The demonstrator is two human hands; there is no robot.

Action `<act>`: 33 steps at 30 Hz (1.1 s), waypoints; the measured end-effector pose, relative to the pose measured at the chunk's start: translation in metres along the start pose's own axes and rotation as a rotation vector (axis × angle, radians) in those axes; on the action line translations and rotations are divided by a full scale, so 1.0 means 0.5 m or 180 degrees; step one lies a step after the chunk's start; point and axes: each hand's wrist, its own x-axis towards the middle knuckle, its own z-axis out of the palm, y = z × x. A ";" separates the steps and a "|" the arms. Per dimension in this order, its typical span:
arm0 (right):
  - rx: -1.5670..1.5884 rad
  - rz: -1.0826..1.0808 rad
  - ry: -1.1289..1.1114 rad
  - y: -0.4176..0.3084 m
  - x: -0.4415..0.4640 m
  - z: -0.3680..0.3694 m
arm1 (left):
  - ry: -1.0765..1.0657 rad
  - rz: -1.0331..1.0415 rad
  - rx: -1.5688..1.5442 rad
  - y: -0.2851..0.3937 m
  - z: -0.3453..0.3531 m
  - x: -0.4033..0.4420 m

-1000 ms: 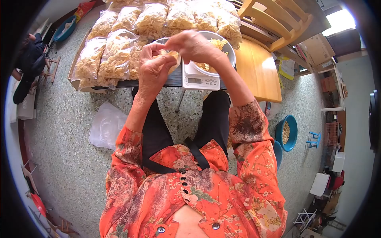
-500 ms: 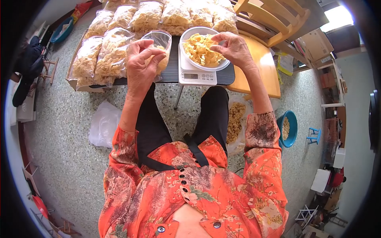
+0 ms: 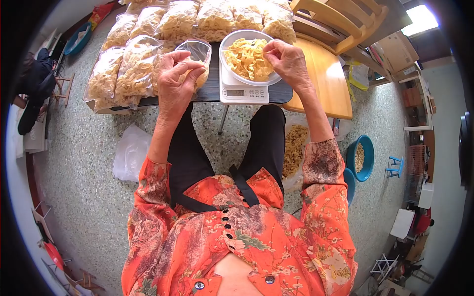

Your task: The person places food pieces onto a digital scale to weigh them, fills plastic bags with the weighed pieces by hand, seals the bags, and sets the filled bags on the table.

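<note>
A white bowl of yellow, curled dried flakes sits on a white digital kitchen scale. At the bowl's right rim, my right hand pinches at the flakes, thumb and forefinger close together. My left hand is curled in a pinch just in front of an open clear plastic bag, which has some pale flakes low inside. What the left fingertips hold, if anything, cannot be made out.
Several filled clear bags crowd the dark table. A wooden chair adjoins its right side. On the floor are a white plastic bag, a bag of brown pieces and a blue basin. A person is at far left.
My right thumb and forefinger have come closer together at the bowl's rim. My left hand stays almost still before the open bag. The view has shifted slightly.
</note>
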 end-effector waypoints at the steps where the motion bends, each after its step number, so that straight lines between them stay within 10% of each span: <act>1: -0.0008 0.0003 0.0003 0.005 0.000 -0.004 | -0.0001 0.0002 -0.0009 0.000 0.002 0.001; 8: 0.2763 0.0877 0.0507 0.008 0.009 -0.022 | -0.0060 0.0063 0.0019 -0.004 0.013 0.002; 21: 0.4142 0.0923 0.1138 -0.073 0.058 -0.004 | -0.0218 0.0326 0.0123 0.004 0.013 0.014; 33: -0.0176 -0.0844 -0.0375 -0.186 0.071 0.103 | -0.0301 0.0318 -0.0174 -0.014 0.015 0.007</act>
